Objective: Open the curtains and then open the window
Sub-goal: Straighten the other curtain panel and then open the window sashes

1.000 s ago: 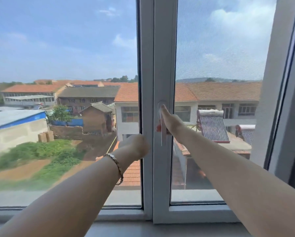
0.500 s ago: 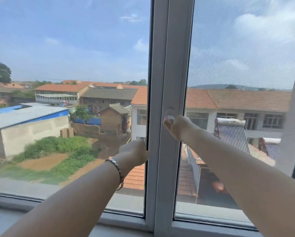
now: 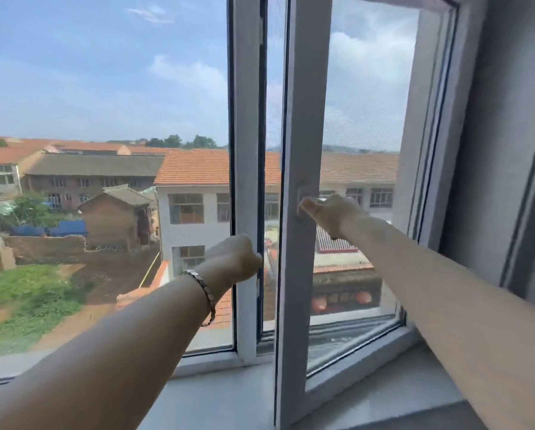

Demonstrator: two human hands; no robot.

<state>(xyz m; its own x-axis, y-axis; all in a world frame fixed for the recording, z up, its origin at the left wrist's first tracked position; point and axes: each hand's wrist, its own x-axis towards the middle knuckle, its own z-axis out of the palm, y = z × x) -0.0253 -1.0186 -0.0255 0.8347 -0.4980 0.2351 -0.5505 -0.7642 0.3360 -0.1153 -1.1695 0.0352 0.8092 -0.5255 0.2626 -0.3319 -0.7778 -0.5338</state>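
Observation:
The white-framed right window sash is swung inward, with a narrow gap between it and the fixed centre post. My right hand is closed around the sash's handle, which is mostly hidden under the fingers. My left hand, a bracelet on its wrist, is curled into a fist and rests against the centre post at the edge of the gap. An insect screen covers the opening behind the sash. No curtain shows across the glass.
The fixed left pane looks out on orange-roofed buildings. A pale window sill runs below the frame. A grey wall reveal stands close on the right, beside the swinging sash.
The right sash has come away from the centre post and swung inward, pulled by my right hand on the handle. My left hand stays on the post. The view has widened to the right.

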